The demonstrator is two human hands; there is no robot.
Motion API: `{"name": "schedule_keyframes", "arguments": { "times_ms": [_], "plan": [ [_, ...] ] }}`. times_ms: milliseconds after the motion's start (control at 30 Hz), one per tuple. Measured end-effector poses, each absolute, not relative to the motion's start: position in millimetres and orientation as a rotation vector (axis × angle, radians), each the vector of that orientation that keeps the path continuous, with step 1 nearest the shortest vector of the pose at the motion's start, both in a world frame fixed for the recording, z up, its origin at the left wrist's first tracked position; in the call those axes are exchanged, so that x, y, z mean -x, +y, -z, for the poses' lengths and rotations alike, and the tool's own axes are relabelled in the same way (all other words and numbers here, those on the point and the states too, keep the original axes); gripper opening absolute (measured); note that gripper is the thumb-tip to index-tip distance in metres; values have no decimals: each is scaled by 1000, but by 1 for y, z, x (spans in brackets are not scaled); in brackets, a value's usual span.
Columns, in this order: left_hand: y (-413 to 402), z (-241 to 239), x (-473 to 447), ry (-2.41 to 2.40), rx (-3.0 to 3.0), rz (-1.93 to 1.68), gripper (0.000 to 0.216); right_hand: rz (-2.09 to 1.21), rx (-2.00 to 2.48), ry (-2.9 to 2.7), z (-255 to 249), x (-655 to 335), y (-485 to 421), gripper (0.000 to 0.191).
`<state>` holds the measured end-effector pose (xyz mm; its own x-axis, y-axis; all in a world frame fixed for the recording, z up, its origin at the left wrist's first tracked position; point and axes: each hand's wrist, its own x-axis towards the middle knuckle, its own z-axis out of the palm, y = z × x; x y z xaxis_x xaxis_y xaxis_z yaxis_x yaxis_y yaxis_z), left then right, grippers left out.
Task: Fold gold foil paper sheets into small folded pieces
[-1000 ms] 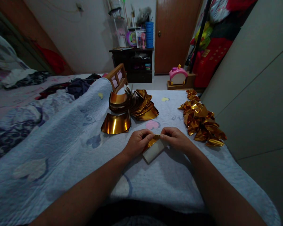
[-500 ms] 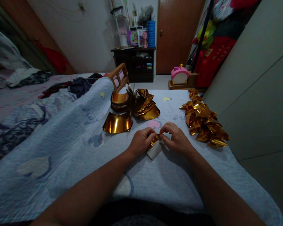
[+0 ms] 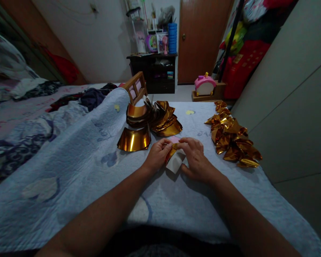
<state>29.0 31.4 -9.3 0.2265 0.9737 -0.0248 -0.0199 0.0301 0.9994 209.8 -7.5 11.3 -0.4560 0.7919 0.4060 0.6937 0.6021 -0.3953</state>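
Observation:
Between my hands is a sheet of gold foil paper [image 3: 176, 163], partly folded, its pale back facing up and a strip of gold showing along the upper left. My left hand [image 3: 158, 154] pinches its left edge between thumb and fingers. On the other side, my right hand [image 3: 194, 157] has its fingers on the top edge of the sheet, with the thumb spread lower beside the right corner. Just beyond my left hand lie curved flat gold sheets [image 3: 134, 140] in fanned stacks. Folded gold foil pieces [image 3: 231, 137] are heaped to the right.
A pale blue quilt [image 3: 101, 200] covers the surface under my hands. A small wooden rail [image 3: 135, 87] stands behind the gold stacks. Rumpled clothes [image 3: 92, 98] lie at the left, and a pale cabinet [image 3: 296, 107] borders the right. Farther back are a dark shelf [image 3: 152, 73] and a pink toy [image 3: 204, 85].
My right thumb has moved down, away from its fingers, and the right hand has opened wider. More of the sheet's pale back shows. My left hand keeps its pinch.

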Motion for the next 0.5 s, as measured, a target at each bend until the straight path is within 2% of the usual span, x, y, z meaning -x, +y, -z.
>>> {"name": "schedule_keyframes", "arguments": {
  "times_ms": [300, 500],
  "plan": [
    [27, 9, -30, 1242, -1840, -905, 16, -359, 1146, -2545, -14, -199, -11, 28],
    [28, 10, -33, 1438, -2288, -680, 11, -486, 1098, -2575, -15, -200, -12, 31]
  ]
}}
